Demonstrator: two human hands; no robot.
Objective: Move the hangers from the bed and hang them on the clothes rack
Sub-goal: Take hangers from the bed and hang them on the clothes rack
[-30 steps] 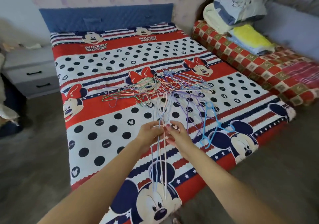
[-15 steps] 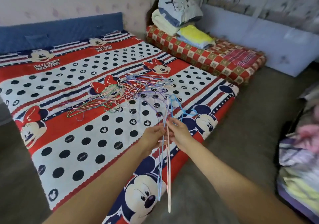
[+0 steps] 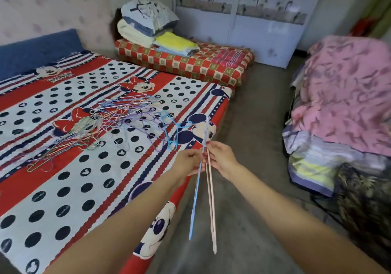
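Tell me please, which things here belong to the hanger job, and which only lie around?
Job:
left hand and right hand, both holding the held hangers
hanger pile on the bed

Lying about:
folded bedding
checked mattress
wardrobe
pink cloth

No clothes rack is plainly visible.

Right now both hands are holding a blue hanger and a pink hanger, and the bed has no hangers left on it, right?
Not quite. The head view shows a tangled pile of hangers on the bed. The left hand and right hand do hold the blue hanger and pink hanger.
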